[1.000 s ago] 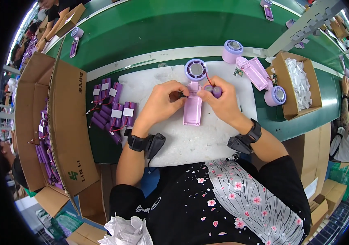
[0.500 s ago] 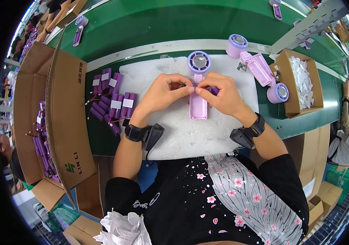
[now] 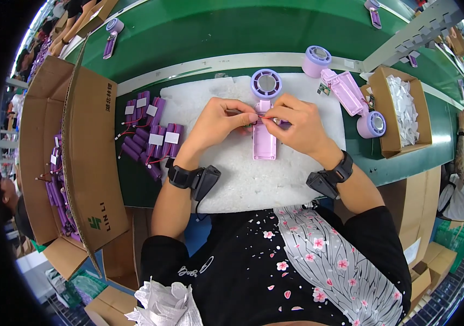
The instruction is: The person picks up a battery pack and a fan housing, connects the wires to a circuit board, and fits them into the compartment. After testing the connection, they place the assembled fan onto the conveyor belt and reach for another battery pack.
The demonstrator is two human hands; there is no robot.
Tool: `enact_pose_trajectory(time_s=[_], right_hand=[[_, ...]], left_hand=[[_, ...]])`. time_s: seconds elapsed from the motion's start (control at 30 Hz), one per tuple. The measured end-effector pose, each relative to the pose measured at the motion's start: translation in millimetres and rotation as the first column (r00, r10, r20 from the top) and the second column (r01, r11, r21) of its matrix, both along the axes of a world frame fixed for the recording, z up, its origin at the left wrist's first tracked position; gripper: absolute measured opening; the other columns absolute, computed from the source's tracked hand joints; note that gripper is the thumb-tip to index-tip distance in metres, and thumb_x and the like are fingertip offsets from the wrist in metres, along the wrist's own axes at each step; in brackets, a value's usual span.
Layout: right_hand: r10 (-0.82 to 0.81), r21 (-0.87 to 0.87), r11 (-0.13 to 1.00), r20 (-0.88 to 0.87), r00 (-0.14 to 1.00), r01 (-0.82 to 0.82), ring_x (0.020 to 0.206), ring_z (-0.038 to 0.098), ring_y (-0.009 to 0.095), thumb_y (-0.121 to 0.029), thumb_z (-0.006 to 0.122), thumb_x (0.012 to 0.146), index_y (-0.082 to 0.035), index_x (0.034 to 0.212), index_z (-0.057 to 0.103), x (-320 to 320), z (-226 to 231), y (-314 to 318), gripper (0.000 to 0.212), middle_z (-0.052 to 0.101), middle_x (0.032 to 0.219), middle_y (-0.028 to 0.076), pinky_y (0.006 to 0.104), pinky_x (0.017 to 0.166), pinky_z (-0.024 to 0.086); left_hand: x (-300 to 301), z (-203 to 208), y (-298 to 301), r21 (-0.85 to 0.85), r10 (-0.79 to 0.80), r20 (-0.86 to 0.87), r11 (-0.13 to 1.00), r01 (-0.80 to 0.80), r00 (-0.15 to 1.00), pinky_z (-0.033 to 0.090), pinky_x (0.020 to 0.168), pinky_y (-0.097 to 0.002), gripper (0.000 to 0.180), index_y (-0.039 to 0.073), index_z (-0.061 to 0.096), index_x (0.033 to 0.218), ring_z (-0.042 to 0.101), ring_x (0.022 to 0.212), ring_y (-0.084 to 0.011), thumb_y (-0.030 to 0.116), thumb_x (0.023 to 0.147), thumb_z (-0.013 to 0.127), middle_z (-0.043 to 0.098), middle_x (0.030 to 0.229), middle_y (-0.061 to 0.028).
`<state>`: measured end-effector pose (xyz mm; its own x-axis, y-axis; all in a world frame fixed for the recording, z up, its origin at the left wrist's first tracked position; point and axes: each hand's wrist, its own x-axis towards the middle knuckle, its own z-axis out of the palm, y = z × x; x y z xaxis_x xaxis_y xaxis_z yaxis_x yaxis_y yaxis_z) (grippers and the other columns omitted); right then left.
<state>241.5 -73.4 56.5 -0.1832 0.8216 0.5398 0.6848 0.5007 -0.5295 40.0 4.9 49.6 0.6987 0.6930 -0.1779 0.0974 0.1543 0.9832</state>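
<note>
A pink handheld fan lies on a white foam sheet, its open handle shell [image 3: 264, 145] towards me and its round head [image 3: 266, 83] away from me. Over the upper handle, my left hand [image 3: 225, 123] pinches something small, mostly hidden by the fingertips; a dark green bit shows beneath them. My right hand [image 3: 301, 123] is closed with thumb and forefinger on a thin red wire [image 3: 265, 117] that spans the gap between the hands. A purple battery pack [image 3: 284, 125] shows in part under the right fingers.
Several purple battery packs [image 3: 156, 139] with red wires lie left of the foam sheet [image 3: 232, 190]. A tall carton [image 3: 93, 163] stands farther left. At right are another opened fan [image 3: 346, 92], a fan head [image 3: 317, 61] and a box of white pieces [image 3: 386, 130]. Fans lie on the green belt [image 3: 215, 32].
My fingertips have moved slightly apart, and the red wire now shows between them. On the green belt, the fans have shifted to the right.
</note>
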Motion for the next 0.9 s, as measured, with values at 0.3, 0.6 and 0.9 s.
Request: enact_pose_trajectory(time_s=[0.3, 0.6, 0.9], right_hand=[[0.011, -0.11, 0.994, -0.089, 0.996, -0.021, 0.063, 0.061, 0.018, -0.011, 0.075, 0.076, -0.005, 0.084, 0.072, 2.5, -5.8, 4.1, 0.01, 0.062, 0.076, 0.005, 0.0289, 0.055, 0.048], [0.042, -0.132, 0.989, -0.141, 0.989, -0.061, 0.062, 0.059, 0.016, -0.01, 0.074, 0.077, -0.006, 0.088, 0.075, 6.7, -14.1, 7.9, 0.012, 0.062, 0.075, 0.005, 0.0275, 0.055, 0.046], [0.057, -0.122, 0.99, -0.074, 0.996, -0.066, 0.062, 0.059, 0.016, -0.009, 0.074, 0.075, -0.005, 0.086, 0.075, 3.8, -26.0, 9.9, 0.012, 0.061, 0.075, 0.005, 0.0277, 0.054, 0.046]], left_hand=[[-1.1, -2.4, 6.2, -0.077, -0.019, 0.058, 0.997, 0.023, 0.998, 0.052, 0.064, -0.0256, 0.013, -0.002, 0.07, 0.095, 0.066, 0.076, -0.0145, 0.009, 0.087, 0.069, 0.069, 0.086, -0.008], [-1.0, -14.5, 13.9, -0.173, -0.088, 0.112, 0.979, 0.107, 0.99, 0.051, 0.068, -0.0255, 0.014, -0.001, 0.069, 0.098, 0.065, 0.081, -0.0147, 0.009, 0.088, 0.068, 0.068, 0.09, -0.0083], [-1.3, -21.2, 17.1, -0.198, -0.072, 0.119, 0.976, 0.095, 0.99, 0.052, 0.072, -0.0252, 0.017, -0.002, 0.067, 0.101, 0.064, 0.081, -0.0134, 0.001, 0.084, 0.068, 0.067, 0.095, -0.0074]])
